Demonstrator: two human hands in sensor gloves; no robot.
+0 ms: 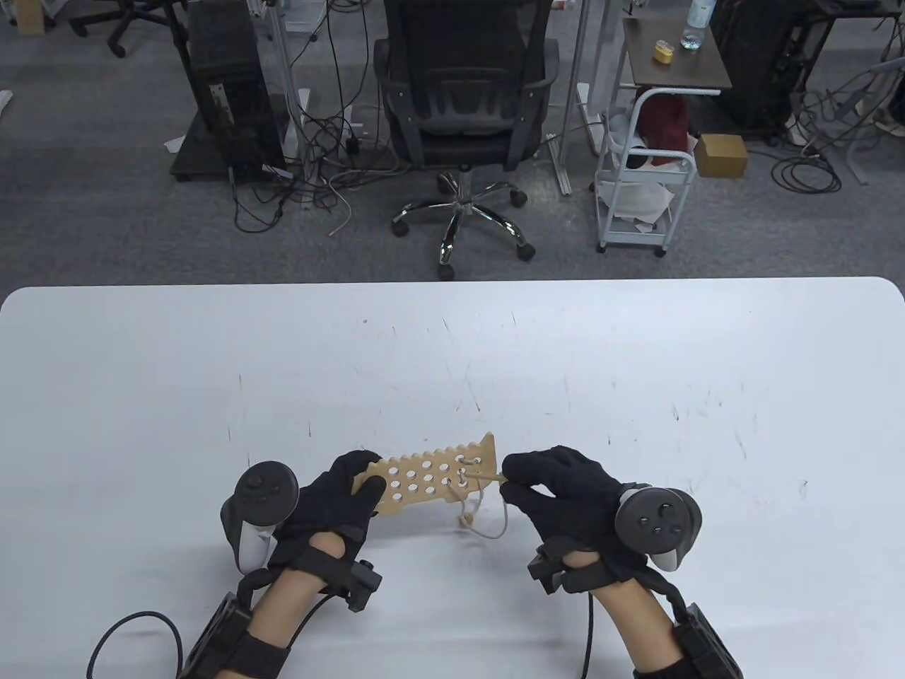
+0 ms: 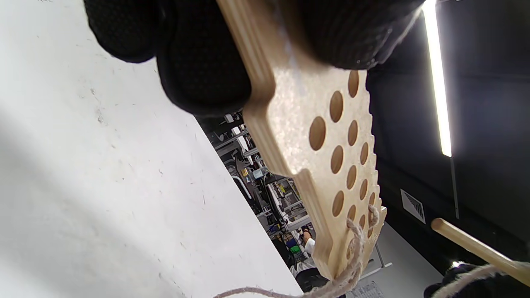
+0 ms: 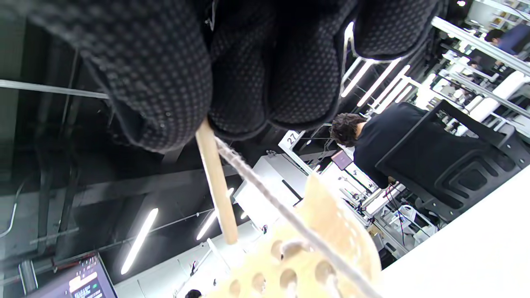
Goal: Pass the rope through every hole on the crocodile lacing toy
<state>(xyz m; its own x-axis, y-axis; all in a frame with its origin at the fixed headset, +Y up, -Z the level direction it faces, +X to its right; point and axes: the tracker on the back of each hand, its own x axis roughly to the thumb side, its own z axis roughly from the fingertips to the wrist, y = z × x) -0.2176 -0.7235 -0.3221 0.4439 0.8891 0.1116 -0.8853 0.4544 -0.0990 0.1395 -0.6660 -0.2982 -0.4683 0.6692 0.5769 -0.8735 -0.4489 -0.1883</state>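
The wooden crocodile lacing board [image 1: 431, 479] [image 2: 331, 165] [image 3: 314, 256] is lifted a little above the white table [image 1: 452, 353]. My left hand [image 1: 339, 495] grips its left end, thumb on top. A beige rope [image 1: 481, 509] [image 3: 281, 207] runs through a few holes at the board's right end, with slack and a knot hanging below. My right hand [image 1: 537, 484] pinches the rope's wooden needle [image 1: 491, 479] [image 3: 217, 194] [image 2: 476, 248], tip pointing at the board's right holes. Most holes are empty.
A black office chair [image 1: 463, 106] stands beyond the table's far edge, with a white cart [image 1: 640, 184] to its right and a computer tower [image 1: 230, 85] on the left. A person in black shows in the right wrist view [image 3: 381, 140].
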